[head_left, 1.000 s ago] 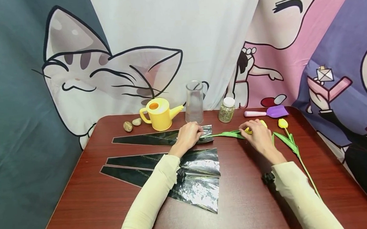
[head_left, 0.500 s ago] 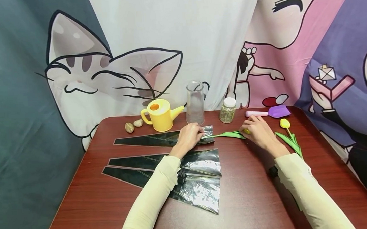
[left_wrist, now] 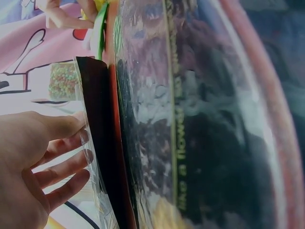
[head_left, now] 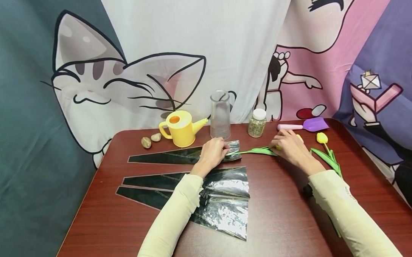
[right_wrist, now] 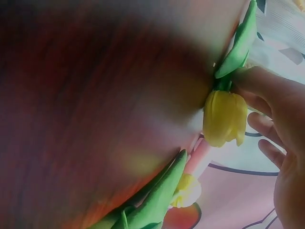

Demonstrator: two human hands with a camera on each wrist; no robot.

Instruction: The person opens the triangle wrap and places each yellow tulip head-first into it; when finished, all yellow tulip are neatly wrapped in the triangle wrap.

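A yellow tulip [head_left: 261, 150] lies flat on the dark red table [head_left: 103, 223], its green stem and leaf pointing left into the open mouth of a clear-and-black flower sleeve [head_left: 179, 156], its bloom hidden under the right hand [head_left: 290, 148] in the head view. The right wrist view shows the bloom plainly (yellow, closed, just above the leaf), with the thumb and fingers curled about it where stem meets flower. The left hand [head_left: 213, 151] rests on the wide end of the sleeve, fingers fairly straight and pressing the crinkled film; whether they pinch its edge cannot be told.

Nearer the person lie two more flower sleeves [head_left: 208, 200], fanned and overlapping, partly under the left forearm. A second yellow tulip [head_left: 324, 147] lies to the right of the right hand. Along the far edge stand two pebbles [head_left: 150, 140], a yellow watering can [head_left: 180, 133], a ribbed glass vase [head_left: 220, 115], a white-lidded jar [head_left: 257, 123] and a purple trowel [head_left: 304, 125] with a pink handle.
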